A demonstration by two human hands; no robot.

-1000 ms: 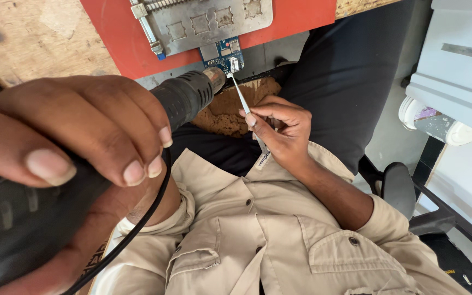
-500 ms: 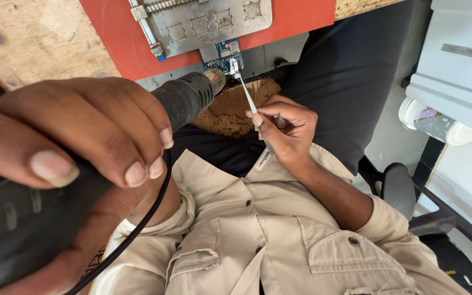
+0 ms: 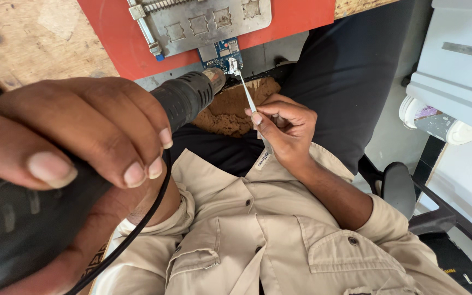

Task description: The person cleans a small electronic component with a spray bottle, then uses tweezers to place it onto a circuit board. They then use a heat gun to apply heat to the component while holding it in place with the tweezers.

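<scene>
Red mat (image 3: 110,38), left hand (image 3: 77,131) gripping heat gun (image 3: 184,98), right hand (image 3: 285,128) pinching tweezers (image 3: 247,95) at circuit board (image 3: 222,54)

Wore beige button-up shirt (image 3: 279,240): flapped chest pockets, dark buttons, open collar, sleeves rolled at elbow; dark trousers (image 3: 345,71).

wooden bench (image 3: 23,38) bears red mat (image 3: 301,13).
</scene>
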